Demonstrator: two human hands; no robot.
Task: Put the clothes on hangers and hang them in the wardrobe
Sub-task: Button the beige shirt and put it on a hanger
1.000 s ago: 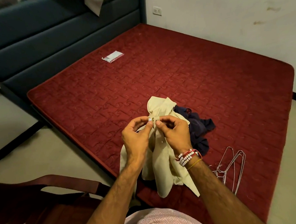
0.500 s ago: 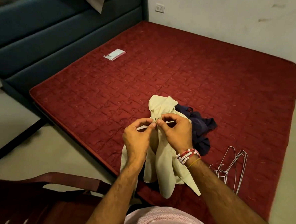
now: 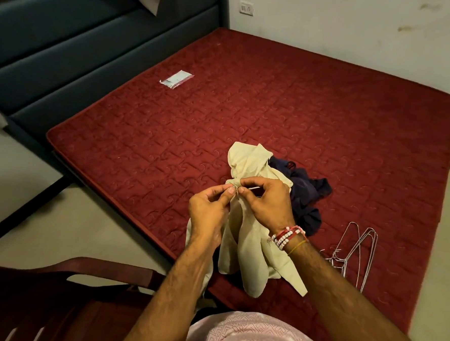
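Observation:
A cream shirt hangs in front of me above the near edge of the red mattress. My left hand and my right hand both pinch its cloth at the top, fingertips almost touching. A thin white piece, maybe a hanger wire, shows by my right fingers. A dark navy garment lies crumpled on the mattress just behind the shirt. Several wire hangers lie on the mattress to the right of my right forearm.
A small clear plastic packet lies far back on the mattress. A dark red plastic chair stands at my left. A blue padded headboard runs along the back left, a white wall with a socket behind.
My hands stay pinched together at the top of the cream shirt with only small finger movements. The camera has shifted slightly.

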